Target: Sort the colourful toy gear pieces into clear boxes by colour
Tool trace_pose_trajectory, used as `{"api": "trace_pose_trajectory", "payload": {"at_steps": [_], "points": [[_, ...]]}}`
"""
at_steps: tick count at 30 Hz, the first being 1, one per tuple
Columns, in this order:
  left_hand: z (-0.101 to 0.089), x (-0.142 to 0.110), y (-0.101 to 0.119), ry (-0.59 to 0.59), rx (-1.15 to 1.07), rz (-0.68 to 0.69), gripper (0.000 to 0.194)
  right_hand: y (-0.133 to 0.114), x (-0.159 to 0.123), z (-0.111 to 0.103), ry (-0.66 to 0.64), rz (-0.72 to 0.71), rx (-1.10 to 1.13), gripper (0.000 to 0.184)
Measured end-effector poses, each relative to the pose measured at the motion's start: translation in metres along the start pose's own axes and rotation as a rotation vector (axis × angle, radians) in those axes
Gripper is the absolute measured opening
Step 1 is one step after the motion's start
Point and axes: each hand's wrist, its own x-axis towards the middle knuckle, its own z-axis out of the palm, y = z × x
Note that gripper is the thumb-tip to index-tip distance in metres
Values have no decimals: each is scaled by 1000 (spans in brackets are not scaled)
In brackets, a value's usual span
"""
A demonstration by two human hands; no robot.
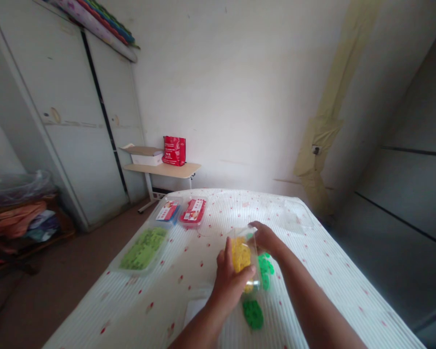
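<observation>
My left hand [232, 277] grips the near left side of a clear plastic box [253, 259], fingers along one wall and thumb across the front. The box is tilted up off the tablecloth, with yellow plastic pieces [241, 254] inside. At its far right corner is my right hand [264, 238], closed on the edge; its fingertips are partly hidden behind the box. A bit of green shows near that corner. Bright green pieces [266, 271] lie on the cloth just right of the box, and a darker green piece [253, 314] lies in front of it.
On the table's left stand a tub of light green pieces [143, 249], a labelled tub of red pieces [194, 211] and a labelled blue tub [167, 212]. A clear empty tray [296, 215] sits far right. Behind, a small desk [167, 169] bears a red bag [174, 150].
</observation>
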Motion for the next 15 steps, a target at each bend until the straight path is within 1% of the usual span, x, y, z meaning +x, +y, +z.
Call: {"api": "trace_pose_trajectory", "payload": {"at_steps": [2, 4, 6, 9, 12, 15], "points": [[-4, 7, 0, 15, 2, -47, 94, 7, -3, 1, -28, 5, 38, 61], [-10, 13, 3, 12, 12, -86, 93, 18, -6, -2, -35, 39, 124, 66], [-16, 17, 6, 15, 31, -86, 90, 31, -8, -9, -12, 88, 207, 65], [-20, 22, 10, 3, 18, -66, 85, 46, -11, -21, 39, 132, 250, 63], [-15, 23, 13, -53, -40, -81, 83, 55, -14, -28, 66, 119, 313, 61], [-2, 24, 25, -74, -34, -101, 87, 57, -18, -30, 86, 101, 338, 59]]}}
